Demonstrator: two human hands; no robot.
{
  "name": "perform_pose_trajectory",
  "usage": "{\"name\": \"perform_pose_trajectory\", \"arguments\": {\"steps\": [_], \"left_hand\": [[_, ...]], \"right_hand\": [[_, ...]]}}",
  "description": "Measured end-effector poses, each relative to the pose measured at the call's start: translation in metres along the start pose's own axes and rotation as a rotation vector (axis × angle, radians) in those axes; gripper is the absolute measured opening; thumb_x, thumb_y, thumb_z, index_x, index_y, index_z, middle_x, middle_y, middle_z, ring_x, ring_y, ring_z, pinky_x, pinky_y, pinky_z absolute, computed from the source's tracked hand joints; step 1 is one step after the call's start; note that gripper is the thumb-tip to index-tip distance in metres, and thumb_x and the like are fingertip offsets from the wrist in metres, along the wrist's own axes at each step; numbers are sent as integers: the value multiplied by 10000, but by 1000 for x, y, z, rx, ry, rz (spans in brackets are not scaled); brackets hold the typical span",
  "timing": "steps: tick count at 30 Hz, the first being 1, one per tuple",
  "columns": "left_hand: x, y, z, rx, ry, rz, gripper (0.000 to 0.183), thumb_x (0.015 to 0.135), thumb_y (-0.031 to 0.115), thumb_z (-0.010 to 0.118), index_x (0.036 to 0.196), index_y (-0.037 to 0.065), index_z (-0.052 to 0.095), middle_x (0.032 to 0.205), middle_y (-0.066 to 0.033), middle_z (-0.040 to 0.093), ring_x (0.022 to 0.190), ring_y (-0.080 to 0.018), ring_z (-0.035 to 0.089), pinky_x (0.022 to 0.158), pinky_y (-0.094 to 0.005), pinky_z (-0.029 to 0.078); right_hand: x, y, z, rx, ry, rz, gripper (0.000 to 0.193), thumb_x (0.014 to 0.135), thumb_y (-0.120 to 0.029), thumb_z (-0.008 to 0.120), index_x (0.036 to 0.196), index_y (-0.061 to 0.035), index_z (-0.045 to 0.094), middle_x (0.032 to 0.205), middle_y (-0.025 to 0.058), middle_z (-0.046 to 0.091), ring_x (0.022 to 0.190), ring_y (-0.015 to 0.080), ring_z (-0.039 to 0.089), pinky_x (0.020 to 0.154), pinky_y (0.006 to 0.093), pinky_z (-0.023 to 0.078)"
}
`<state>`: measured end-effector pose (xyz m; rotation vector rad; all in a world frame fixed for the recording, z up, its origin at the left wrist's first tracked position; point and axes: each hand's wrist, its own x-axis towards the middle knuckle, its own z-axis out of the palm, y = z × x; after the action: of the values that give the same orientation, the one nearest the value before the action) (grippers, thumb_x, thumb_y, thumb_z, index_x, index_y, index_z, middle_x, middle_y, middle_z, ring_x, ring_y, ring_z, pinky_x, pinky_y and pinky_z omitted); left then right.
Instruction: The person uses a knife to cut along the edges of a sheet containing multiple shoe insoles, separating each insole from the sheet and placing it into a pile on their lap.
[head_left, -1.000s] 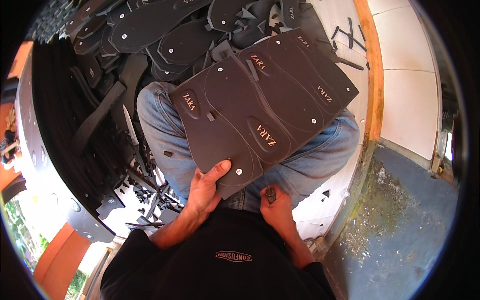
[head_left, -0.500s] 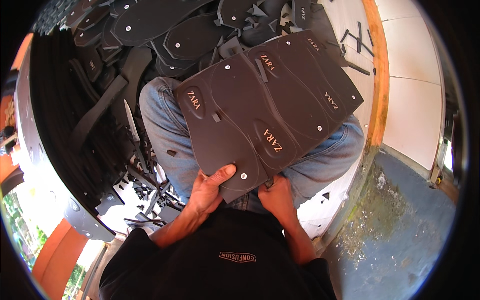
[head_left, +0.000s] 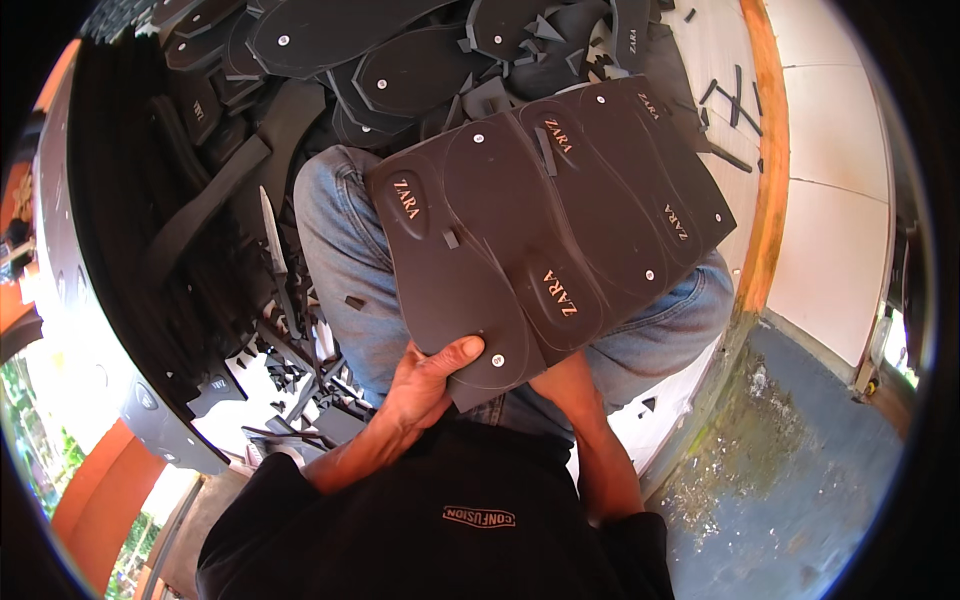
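A large dark rubber sheet (head_left: 520, 200) marked with several sole outlines lies tilted across my knees in blue jeans (head_left: 340, 260). My left hand (head_left: 425, 385) grips the sheet's near corner, thumb on top beside a small metal rivet. My right hand (head_left: 572, 385) reaches under the near edge of the sheet. Only its wrist and the back of the hand show, and the fingers are hidden.
A heap of cut black soles (head_left: 400, 70) and long rubber strips (head_left: 200, 220) fills the floor ahead and to the left. Small black offcuts (head_left: 290, 375) litter the white floor by my left knee. An orange ledge (head_left: 770, 180), white tiles (head_left: 835, 120) and rough blue-grey concrete (head_left: 790, 480) lie to the right.
My right hand, which held a small tool at the sheet's near edge, has slid up under the sheet. The sheet has shifted slightly away and to the right; my left hand keeps its grip.
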<state>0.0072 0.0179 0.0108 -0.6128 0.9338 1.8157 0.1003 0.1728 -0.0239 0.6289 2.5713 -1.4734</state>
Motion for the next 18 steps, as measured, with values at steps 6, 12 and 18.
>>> {"name": "perform_pose_trajectory", "arguments": {"steps": [6, 12, 18], "left_hand": [[-1, 3, -3, -15, -30, -12, 418, 769, 139, 733, 1126, 30, 546, 1041, -59, 593, 971, -168, 582, 857, -311, 489], [-1, 4, -2, -37, -29, -14, 420, 761, 144, 739, 1117, 23, 551, 1028, -70, 605, 950, -182, 600, 847, -315, 503], [-1, 2, -3, -55, -12, -13, 419, 766, 128, 729, 1124, 11, 546, 1028, -91, 616, 922, -204, 625, 825, -329, 528]], "right_hand": [[17, 11, 2, -11, 71, -257, 369, 782, -162, 670, 1125, -53, 589, 1084, 112, 604, 1017, 271, 579, 865, 385, 454], [20, 48, 20, -102, 49, -240, 407, 829, -116, 627, 1217, -39, 533, 1188, 114, 555, 1095, 245, 536, 925, 379, 429], [19, 25, 27, 121, 218, -242, 393, 850, -122, 606, 1225, -39, 523, 1210, 124, 538, 1113, 241, 518, 934, 366, 422]]}}
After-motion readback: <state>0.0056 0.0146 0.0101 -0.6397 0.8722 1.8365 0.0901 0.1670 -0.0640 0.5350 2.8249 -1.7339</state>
